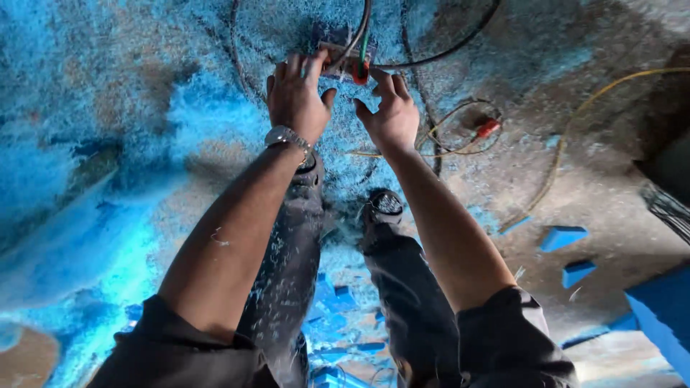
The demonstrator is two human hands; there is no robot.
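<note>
1. The left hand (296, 100) is gripping the edge of a small box-like part (338, 61) on the floor, with its grip clamped on it. The right hand (392, 115) is hovering just beside it with fingers spread apart, holding nothing.
2. Nearest to the camera, two dark trouser legs and a black shoe (384, 205) are standing on the floor (596, 179). A silver watch (285, 135) is sitting on the left wrist.
3. Blue foam blocks (562, 237) are lying to the right, and blue fluffy shavings (194, 108) are covering much of the floor.
4. The small part is sitting just past the fingertips, with black cables (445, 50) and a red plug piece (361, 72) going into it. It looks light and hard. The cables look bendy, so holding the hard sides seems best, not the wires.
5. Farther right, a yellow wire (575, 126) is curling across the floor with a red clip (487, 128).
6. No labels or signs are showing anywhere.
</note>
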